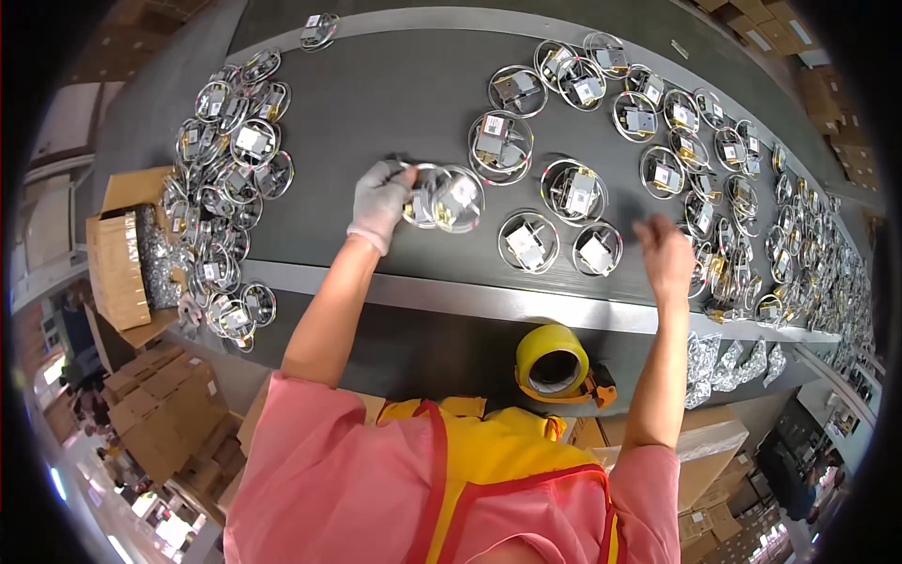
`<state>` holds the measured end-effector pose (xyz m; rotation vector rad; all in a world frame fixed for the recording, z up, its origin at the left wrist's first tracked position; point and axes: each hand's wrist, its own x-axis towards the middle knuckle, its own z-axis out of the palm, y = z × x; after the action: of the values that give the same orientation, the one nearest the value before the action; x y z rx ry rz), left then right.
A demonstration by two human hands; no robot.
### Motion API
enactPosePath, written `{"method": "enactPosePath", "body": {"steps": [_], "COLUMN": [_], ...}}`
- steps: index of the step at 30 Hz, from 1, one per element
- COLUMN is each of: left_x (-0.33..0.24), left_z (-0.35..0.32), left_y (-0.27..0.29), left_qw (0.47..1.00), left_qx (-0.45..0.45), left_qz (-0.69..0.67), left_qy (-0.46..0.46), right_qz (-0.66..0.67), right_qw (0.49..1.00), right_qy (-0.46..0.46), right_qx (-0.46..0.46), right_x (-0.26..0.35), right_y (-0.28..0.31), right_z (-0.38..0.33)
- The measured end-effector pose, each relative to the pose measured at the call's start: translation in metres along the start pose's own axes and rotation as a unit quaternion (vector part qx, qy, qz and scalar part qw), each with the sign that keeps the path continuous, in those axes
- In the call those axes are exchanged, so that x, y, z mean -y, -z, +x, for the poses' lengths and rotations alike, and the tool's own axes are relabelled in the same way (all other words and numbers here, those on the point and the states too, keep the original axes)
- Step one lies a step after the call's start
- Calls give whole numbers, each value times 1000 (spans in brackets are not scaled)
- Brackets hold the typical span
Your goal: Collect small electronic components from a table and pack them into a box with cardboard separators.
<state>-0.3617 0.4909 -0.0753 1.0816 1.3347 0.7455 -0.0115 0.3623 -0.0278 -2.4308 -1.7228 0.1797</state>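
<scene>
My left hand point(381, 199), in a pale glove, is closed on capillary thermostats point(457, 199), small metal boxes with silvery tubes wound in rings. At least two overlap there, blurred by motion, above the dark belt point(376, 103). My bare right hand point(665, 256) hovers over the belt's near side, fingers loosely curled and apart, with nothing visible in them. Between the hands lie several loose thermostats, among them one near the right hand point(597, 252) and one left of it point(528, 242).
Thermostats crowd the belt's right side point(723, 235) and form a pile point(230, 179) at the left. An open carton point(120, 268) with bubble wrap point(162, 263) stands beyond that pile. A yellow tape roll in a dispenser point(552, 362) sits near my body. Bubble-wrap pieces point(742, 365) hang at the lower right.
</scene>
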Motion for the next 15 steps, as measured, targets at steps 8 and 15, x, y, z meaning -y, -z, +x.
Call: {"method": "enactPosePath", "body": {"steps": [8, 15], "left_x": [-32, -33], "left_z": [-20, -44], "left_y": [-5, -10], "left_qw": [984, 968], "left_qx": [-18, -23], "left_qz": [-1, -181], "left_qy": [177, 174], "right_qz": [261, 245], "right_qw": [890, 923], "right_qy": [367, 296], "right_qx": [69, 29], "right_x": [131, 167], "right_y": [-20, -73], "right_z": [16, 15]}}
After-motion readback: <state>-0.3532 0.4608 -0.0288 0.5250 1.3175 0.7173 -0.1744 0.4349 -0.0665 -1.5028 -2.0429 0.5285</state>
